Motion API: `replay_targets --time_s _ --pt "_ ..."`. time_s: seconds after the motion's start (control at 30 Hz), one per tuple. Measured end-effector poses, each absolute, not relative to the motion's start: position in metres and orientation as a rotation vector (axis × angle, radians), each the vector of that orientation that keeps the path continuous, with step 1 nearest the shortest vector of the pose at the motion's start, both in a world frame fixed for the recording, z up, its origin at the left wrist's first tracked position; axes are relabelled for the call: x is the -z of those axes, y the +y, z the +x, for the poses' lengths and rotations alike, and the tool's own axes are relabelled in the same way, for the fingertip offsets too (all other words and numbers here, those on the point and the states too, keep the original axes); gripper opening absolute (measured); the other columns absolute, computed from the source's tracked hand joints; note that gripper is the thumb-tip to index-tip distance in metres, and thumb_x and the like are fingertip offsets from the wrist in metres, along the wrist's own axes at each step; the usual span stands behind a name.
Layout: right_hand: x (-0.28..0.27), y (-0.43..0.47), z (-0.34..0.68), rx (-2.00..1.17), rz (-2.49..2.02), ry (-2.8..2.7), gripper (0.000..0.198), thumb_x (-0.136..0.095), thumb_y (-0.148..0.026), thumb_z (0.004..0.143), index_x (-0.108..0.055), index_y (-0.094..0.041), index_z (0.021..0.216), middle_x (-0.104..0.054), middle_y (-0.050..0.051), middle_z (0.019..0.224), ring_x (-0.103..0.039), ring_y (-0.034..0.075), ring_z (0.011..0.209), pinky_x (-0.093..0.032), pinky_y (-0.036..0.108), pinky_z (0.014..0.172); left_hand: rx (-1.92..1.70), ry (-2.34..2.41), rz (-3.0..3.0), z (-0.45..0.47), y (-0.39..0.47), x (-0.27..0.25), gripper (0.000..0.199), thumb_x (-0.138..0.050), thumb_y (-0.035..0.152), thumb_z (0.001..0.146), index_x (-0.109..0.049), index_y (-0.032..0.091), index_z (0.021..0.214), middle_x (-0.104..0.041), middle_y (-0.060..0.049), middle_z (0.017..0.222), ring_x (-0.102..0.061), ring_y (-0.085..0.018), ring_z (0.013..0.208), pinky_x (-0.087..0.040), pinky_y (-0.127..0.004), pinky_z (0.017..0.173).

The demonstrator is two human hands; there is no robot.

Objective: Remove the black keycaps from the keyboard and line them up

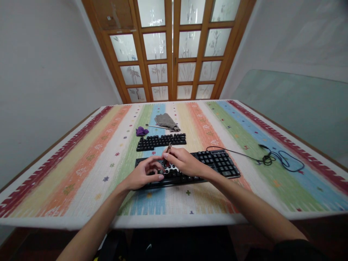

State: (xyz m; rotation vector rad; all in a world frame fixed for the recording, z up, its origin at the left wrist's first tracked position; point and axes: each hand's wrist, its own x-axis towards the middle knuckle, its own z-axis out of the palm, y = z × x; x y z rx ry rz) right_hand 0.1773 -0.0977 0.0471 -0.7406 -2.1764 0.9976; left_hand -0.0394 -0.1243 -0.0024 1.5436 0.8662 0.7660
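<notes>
Right hand (184, 160) in the head view has a slim tool (169, 148) pinched between thumb and fingers, over the left half of the black keyboard (216, 161). Left hand (146, 174) is curled just beside it, thumb by the near keys; honestly can't tell if it's gripping anything. Keyboard's sitting on the near part of a striped tablecloth (95, 163). Just past it on the far side: rows of black keycaps (161, 140), then a purple cloth (141, 131) and, farther right, a grey cloth (166, 121). Cable (268, 159) is bunched up to the right.
</notes>
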Motion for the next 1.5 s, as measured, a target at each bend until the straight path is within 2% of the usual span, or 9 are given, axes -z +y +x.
replay_targets --time_s 0.13,0.23,0.37,0.63,0.87,1.07,1.5 --pt "-0.047 -0.099 0.182 -1.003 -0.754 -2.157 0.027 -0.039 -0.031 0.1 -0.057 -0.016 0.087 -0.063 0.003 0.076 -0.059 0.016 0.073 -0.044 0.028 0.072 -0.793 0.874 1.507 -0.037 -0.122 0.001 0.058 -0.081 0.032 0.07 -0.054 0.016 0.119 -0.067 -0.005 0.091 -0.062 -0.015 0.081 -0.049 -0.029 0.074" --pt "-0.045 -0.099 0.185 -0.985 -0.764 -2.15 0.027 -0.04 -0.031 0.099 -0.058 -0.015 0.086 -0.063 0.003 0.077 -0.06 0.016 0.073 -0.044 0.029 0.073 -0.798 0.979 1.603 -0.038 -0.12 -0.002 0.042 -0.08 0.036 0.07 -0.063 0.015 0.102 -0.069 -0.006 0.092 -0.062 -0.015 0.076 -0.05 -0.028 0.07" --pt "-0.044 -0.099 0.187 -0.951 -0.788 -2.161 0.027 -0.04 -0.031 0.099 -0.058 -0.016 0.085 -0.063 0.004 0.078 -0.06 0.016 0.074 -0.044 0.03 0.074 -0.761 1.102 1.839 -0.04 -0.118 -0.009 0.025 -0.076 0.037 0.075 -0.07 0.016 0.087 -0.068 -0.002 0.08 -0.06 -0.014 0.07 -0.05 -0.026 0.068" --pt "-0.043 -0.099 0.191 -0.915 -0.841 -2.159 0.027 -0.039 -0.03 0.099 -0.058 -0.016 0.085 -0.063 0.004 0.078 -0.059 0.016 0.073 -0.044 0.029 0.074 -0.869 1.112 2.23 -0.047 -0.102 -0.022 0.02 -0.073 0.04 0.079 -0.074 0.021 0.084 -0.058 -0.006 0.105 -0.058 -0.019 0.098 -0.052 -0.029 0.078" --pt "-0.041 -0.1 0.197 -0.902 -0.834 -2.149 0.027 -0.04 -0.03 0.1 -0.059 -0.016 0.088 -0.063 0.004 0.079 -0.06 0.016 0.074 -0.043 0.03 0.074 -0.909 1.261 2.533 -0.057 -0.056 0.0 0.015 -0.067 0.033 0.082 -0.073 0.02 0.084 -0.056 -0.006 0.102 -0.054 -0.023 0.101 -0.046 -0.042 0.094" --pt "-0.04 -0.104 0.199 -0.918 -0.826 -2.158 0.027 -0.041 -0.03 0.1 -0.059 -0.016 0.086 -0.064 0.004 0.081 -0.06 0.016 0.076 -0.044 0.03 0.076 -0.684 1.293 2.704 -0.056 -0.028 0.015 0.012 -0.064 0.025 0.082 -0.074 0.017 0.083 -0.054 -0.008 0.1 -0.051 -0.024 0.098 -0.047 -0.042 0.091" --pt "-0.039 -0.104 0.201 -0.906 -0.82 -2.183 0.027 -0.042 -0.03 0.1 -0.06 -0.016 0.085 -0.065 0.004 0.082 -0.059 0.016 0.076 -0.044 0.03 0.075 -0.599 1.327 2.825 -0.052 -0.02 0.015 0.018 -0.057 0.02 0.084 -0.072 0.015 0.075 -0.053 -0.01 0.1 -0.048 -0.025 0.097 -0.047 -0.042 0.09"
